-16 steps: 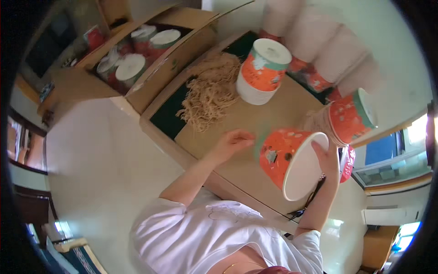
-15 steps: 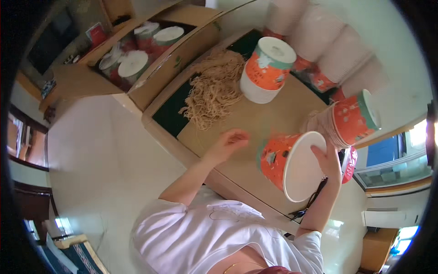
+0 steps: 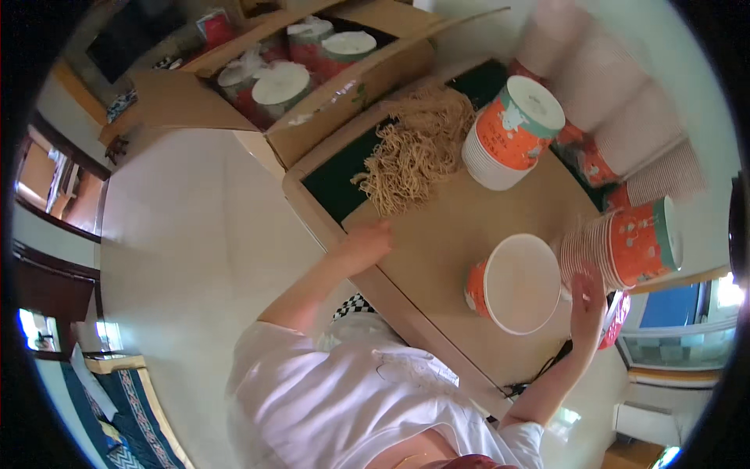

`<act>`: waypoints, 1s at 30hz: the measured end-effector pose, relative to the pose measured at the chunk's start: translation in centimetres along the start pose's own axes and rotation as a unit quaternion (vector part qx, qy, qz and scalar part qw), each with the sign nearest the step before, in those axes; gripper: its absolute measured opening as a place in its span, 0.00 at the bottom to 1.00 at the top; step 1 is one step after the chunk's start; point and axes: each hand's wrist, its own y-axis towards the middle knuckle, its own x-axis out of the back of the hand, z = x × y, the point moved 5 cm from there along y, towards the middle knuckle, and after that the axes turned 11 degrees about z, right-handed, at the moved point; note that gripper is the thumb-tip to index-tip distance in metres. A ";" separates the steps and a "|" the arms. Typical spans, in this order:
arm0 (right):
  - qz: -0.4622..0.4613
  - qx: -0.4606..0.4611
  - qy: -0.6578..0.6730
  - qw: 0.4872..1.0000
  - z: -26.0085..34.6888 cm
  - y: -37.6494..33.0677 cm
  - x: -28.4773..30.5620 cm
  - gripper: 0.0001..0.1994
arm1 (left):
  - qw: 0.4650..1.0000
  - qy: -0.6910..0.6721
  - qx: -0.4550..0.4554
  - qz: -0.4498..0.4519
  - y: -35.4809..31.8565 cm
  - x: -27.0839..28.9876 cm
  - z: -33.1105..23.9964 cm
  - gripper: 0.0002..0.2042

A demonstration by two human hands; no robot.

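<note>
A round paper tub [image 3: 522, 283], orange outside with a pale inside, stands by itself on the brown board, its mouth facing up toward me. My right hand [image 3: 586, 295] is just beyond its right side, fingers stretched toward a stack of nested tubs [image 3: 617, 244] lying on its side; whether they touch is blurred. My left hand [image 3: 369, 246] is over the board's near-left edge, below a tangled pile of tan strings [image 3: 418, 144]. Its fingers are blurred and partly turned away. Behind the board's middle stands an upside-down stack of tubs [image 3: 512, 133], orange and green.
An open cardboard box [image 3: 344, 98] at the back left holds several wrapped stacks of tubs. More wrapped white stacks [image 3: 598, 86] line the wall at the back right. A pink-red package [image 3: 616, 319] and a black cable [image 3: 539, 374] lie by the table's right side.
My right hand has let go of the tub, which now rests on the board, and has moved toward the lying stack. My left hand has moved back toward the strings' side. The view has shifted.
</note>
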 end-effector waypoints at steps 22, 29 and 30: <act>0.131 0.218 0.432 0.866 11.7 -8.4 -13.0 0.38 | 0.780 -0.398 -0.434 -0.212 -5.1 14.2 -17.3 0.10; 0.134 0.187 0.217 0.949 8.7 -9.9 -9.3 0.05 | 0.708 -0.606 -0.348 -0.102 -4.9 12.7 -15.1 0.10; 0.135 0.186 0.216 0.949 8.4 -10.0 -8.8 0.05 | 0.689 -0.617 -0.369 -0.088 -5.0 12.4 -15.5 0.08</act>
